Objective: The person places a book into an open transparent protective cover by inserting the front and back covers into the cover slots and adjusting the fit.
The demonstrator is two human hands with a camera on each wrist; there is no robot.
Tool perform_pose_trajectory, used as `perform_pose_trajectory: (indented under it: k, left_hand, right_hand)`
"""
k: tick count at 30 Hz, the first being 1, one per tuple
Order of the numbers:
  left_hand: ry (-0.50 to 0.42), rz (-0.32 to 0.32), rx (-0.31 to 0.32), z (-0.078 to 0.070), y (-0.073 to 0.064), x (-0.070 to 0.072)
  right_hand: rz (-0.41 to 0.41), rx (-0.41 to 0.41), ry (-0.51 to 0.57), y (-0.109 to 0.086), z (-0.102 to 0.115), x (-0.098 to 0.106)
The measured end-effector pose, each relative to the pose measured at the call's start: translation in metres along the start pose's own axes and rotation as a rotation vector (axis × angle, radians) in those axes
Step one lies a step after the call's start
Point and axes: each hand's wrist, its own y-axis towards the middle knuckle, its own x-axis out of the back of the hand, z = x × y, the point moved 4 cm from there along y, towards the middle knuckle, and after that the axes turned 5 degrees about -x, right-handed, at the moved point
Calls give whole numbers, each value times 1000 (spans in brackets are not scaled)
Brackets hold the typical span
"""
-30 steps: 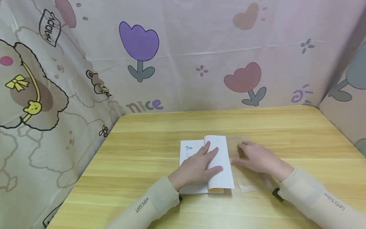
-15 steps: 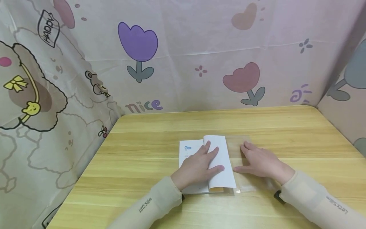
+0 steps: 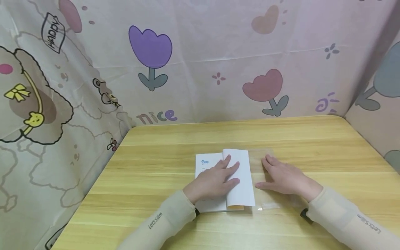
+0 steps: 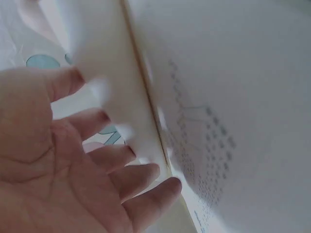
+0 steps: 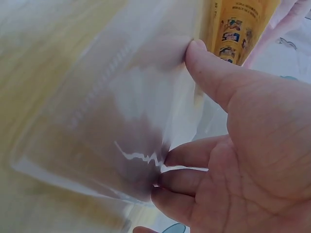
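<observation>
An open thin book lies mid-table, its white cover flap turned over toward the right. My left hand rests across the page and flap with the fingers spread. In the left wrist view the fingertips sit against the flap, beside a printed page. To the right of the book is a clear plastic sheet, which my right hand touches with fingers and thumb extended. Up close, the right wrist view shows those fingertips on the clear plastic sheet, near the cover's yellow printed side.
The wooden table stretches out around the book. Behind it hangs a printed cloth with tulips. More patterned cloth closes off the left side, and another panel stands at the right.
The right hand has slid slightly nearer the wearer over the plastic sheet, its thumb lower than before. The left hand stays on the flap with only a slight shift of its thumb.
</observation>
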Motion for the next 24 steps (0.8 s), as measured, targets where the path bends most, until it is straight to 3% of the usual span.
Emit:
perform_pose_trajectory:
  k: [6, 11, 24]
  left_hand:
    - [-80, 63, -29, 7, -4, 6]
    - [-84, 31, -43, 8, -2, 8]
    - [3, -1, 2, 2, 3, 3]
  right_hand:
    - [21, 16, 15, -1, -1, -2]
    - [32, 25, 15, -3, -2, -2]
    - [87, 13, 3, -3, -1, -4]
